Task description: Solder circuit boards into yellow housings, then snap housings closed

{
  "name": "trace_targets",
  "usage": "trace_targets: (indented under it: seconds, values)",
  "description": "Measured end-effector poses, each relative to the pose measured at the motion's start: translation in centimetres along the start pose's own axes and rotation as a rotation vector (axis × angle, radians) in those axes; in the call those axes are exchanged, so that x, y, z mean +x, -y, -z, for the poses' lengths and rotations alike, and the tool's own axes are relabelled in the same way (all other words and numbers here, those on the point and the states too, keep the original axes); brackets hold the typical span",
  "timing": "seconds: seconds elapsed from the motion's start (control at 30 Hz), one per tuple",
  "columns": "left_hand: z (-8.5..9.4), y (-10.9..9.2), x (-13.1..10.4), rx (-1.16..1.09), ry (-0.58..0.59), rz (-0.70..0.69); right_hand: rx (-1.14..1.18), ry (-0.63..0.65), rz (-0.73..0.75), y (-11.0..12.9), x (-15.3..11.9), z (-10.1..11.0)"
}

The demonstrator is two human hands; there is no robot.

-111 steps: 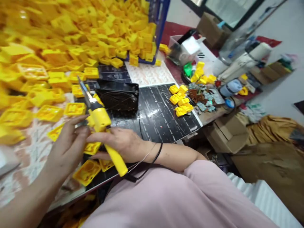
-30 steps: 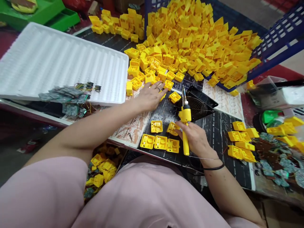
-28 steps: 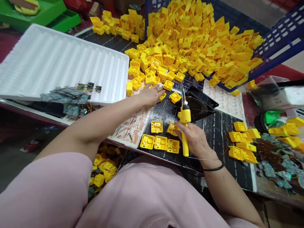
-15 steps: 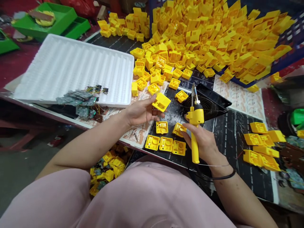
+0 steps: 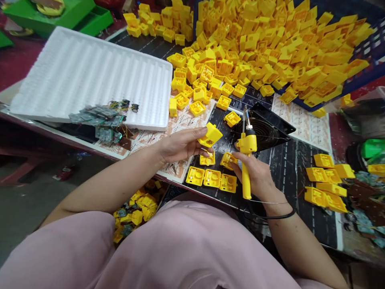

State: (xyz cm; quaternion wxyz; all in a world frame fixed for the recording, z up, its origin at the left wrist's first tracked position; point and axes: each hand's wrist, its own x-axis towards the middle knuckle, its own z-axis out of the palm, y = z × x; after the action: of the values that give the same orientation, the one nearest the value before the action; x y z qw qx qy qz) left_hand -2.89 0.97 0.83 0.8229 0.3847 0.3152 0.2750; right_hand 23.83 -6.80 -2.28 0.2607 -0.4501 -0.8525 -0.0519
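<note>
My left hand (image 5: 185,145) holds a small yellow plastic case (image 5: 211,135) between thumb and fingers, above the black mat. In my right hand (image 5: 255,170) is a yellow soldering gun (image 5: 247,160), its metal tip pointing away from me. The fingertips of that hand also touch an open yellow case (image 5: 227,159) on the mat. Below and left of it lie several open yellow cases (image 5: 212,178), some in a row near the table edge. One more sits under my left fingertips, partly hidden.
A blue basket (image 5: 365,50) spills a big heap of yellow cases (image 5: 270,44). Circuit boards (image 5: 99,120) lie on a white foam tray (image 5: 99,76) at left. A black fan (image 5: 261,128) stands beyond the gun. More yellow cases (image 5: 326,180) lie at right.
The case in my left hand has tilted and shifted slightly right and down in the picture. The whole view has shifted a little. My right hand keeps its hold on the gun.
</note>
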Motion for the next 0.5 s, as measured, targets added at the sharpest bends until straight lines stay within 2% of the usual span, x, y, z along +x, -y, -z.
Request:
trace_targets:
  seconds: [0.1,0.17,0.23,0.3,0.37,0.43,0.5]
  values:
    - [0.0,-0.1,-0.1,0.082,0.002,-0.034,-0.028,0.025,-0.019,0.0,-0.2,-0.1]
    - [0.5,-0.3,-0.4,0.234,-0.004,-0.074,-0.049,0.021,-0.016,0.0,-0.3,-0.1]
    - [1.4,-0.5,-1.1,0.58,-0.067,-0.158,-0.05,0.024,-0.023,0.0,-0.4,0.1]
    - [2.6,-0.6,-1.9,1.079,-0.159,-0.235,-0.036,0.045,-0.037,0.0,-0.4,0.3]
    - [3.6,-0.3,-2.7,1.528,-0.182,-0.222,0.001,0.07,-0.034,-0.1,-0.3,0.4]
    - [4.1,0.1,-3.4,1.766,-0.112,-0.147,0.058,0.095,-0.006,-0.2,-0.2,0.3]
    - [4.1,0.4,-3.6,1.831,-0.027,-0.109,0.097,0.128,0.02,-0.3,-0.1,0.2]
